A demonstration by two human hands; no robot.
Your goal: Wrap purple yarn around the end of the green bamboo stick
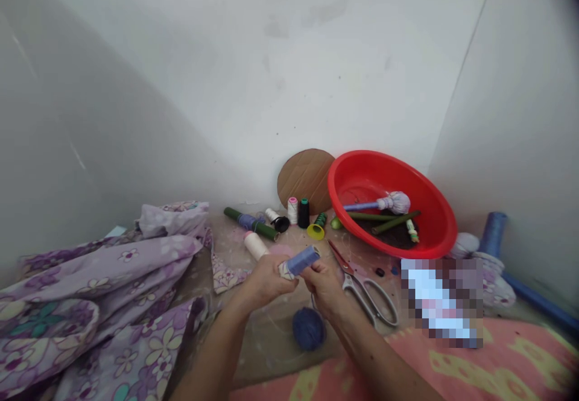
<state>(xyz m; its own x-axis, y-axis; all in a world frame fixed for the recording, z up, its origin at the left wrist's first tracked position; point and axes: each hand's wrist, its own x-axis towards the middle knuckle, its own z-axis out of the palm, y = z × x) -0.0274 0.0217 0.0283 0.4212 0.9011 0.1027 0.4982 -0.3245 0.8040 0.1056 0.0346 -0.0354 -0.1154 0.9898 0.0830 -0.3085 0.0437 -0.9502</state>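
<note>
My left hand (266, 279) is closed around a short stick wrapped in blue yarn (302, 260), held up above the floor. My right hand (323, 283) pinches the same wrapped stick from the right side. A blue ball of yarn (308, 327) lies on the floor just below both hands. Grey-handled scissors (368, 289) with red near the pivot lie right of my right hand.
A red basin (434, 208) at the back right holds wrapped sticks. Several thread spools (298, 211) and a green stick (253, 223) stand by the wall, with a brown cardboard disc (304, 175). Purple floral fabric (104, 292) lies left; a pink mat (497, 359) lies front right.
</note>
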